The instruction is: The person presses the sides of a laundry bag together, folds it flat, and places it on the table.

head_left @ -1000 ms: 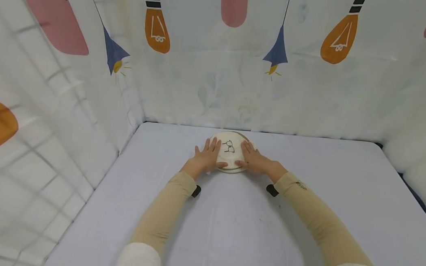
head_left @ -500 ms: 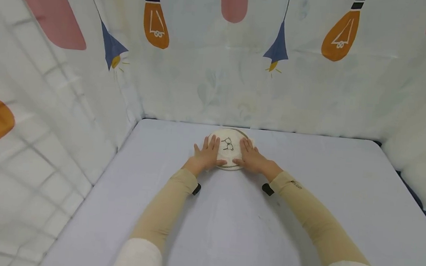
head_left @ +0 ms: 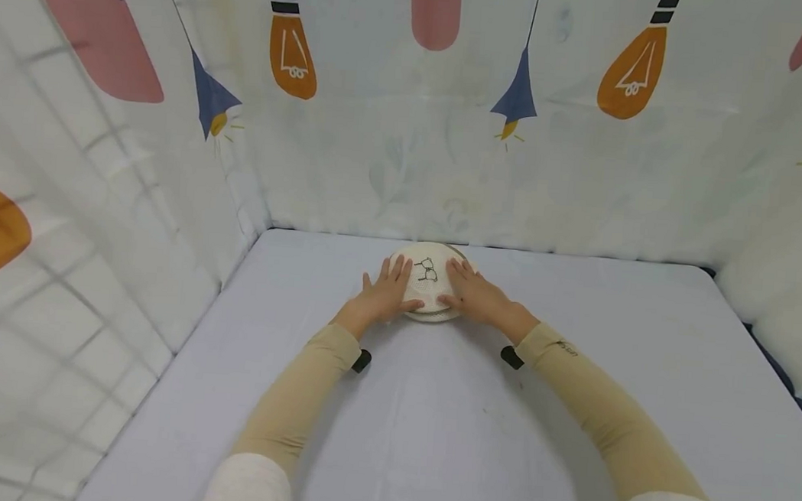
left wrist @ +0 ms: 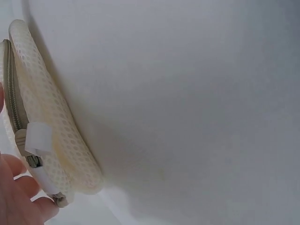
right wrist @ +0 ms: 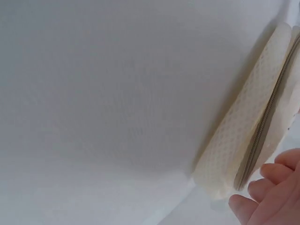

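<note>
A round cream mesh laundry bag (head_left: 430, 283) with a small line drawing on its top lies near the far edge of the table. My left hand (head_left: 381, 295) rests on its left side, fingers straight and spread. On the opposite side, my right hand (head_left: 479, 296) rests with extended fingers on the bag's upper face. The thumbs point toward each other along the near rim. A zipper (left wrist: 14, 98) runs around the edge, with a white tag (left wrist: 38, 138) beside the slider in the left wrist view. Mesh sidewalls (right wrist: 241, 108) bulge under the zipper in the right wrist view.
The table (head_left: 424, 436) has a pale, smooth cover. A white curtain (head_left: 351, 163) printed with lamps and bulbs stands right behind the bag, and another stretch closes off the left side. Small black devices (head_left: 512, 357) sit under both wrists.
Both hands stay on the bag, which hardly moves. My right fingers lie slightly further in over its top. The head view shifts a little.
</note>
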Demonstrator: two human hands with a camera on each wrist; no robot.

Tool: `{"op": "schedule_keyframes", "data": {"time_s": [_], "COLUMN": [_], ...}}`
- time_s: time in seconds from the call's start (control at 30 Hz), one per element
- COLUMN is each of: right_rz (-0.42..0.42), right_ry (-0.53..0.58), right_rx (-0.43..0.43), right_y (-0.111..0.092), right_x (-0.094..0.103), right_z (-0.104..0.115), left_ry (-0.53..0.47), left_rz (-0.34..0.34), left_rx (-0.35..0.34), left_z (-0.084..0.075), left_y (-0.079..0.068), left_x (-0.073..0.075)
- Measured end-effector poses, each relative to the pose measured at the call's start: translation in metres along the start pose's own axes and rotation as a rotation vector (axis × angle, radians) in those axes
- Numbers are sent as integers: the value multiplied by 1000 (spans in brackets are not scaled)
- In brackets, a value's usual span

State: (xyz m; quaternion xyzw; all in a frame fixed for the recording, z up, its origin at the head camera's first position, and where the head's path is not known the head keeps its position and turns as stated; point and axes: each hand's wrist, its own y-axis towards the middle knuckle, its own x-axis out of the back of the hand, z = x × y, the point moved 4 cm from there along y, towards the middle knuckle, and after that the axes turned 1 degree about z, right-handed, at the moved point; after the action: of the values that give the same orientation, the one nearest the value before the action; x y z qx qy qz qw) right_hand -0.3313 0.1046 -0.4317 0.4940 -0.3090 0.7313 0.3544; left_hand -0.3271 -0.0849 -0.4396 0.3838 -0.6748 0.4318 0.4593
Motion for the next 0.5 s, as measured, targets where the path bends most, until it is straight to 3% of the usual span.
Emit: {"op": "schedule_keyframes", "data": {"time_s": [0.23, 0.5], "right_rz": [-7, -39], "right_ry": [19, 29], "right_rx": [-10, -10], "right_y": [-10, -19], "right_x": [12, 19], "right_z": [-3, -12], "left_ry": [-41, -19], "left_rz": [-25, -66], "left_rx": [-37, -46], "left_z": [3, 2], "left_y": [-2, -7], "left_x": [4, 8]}}
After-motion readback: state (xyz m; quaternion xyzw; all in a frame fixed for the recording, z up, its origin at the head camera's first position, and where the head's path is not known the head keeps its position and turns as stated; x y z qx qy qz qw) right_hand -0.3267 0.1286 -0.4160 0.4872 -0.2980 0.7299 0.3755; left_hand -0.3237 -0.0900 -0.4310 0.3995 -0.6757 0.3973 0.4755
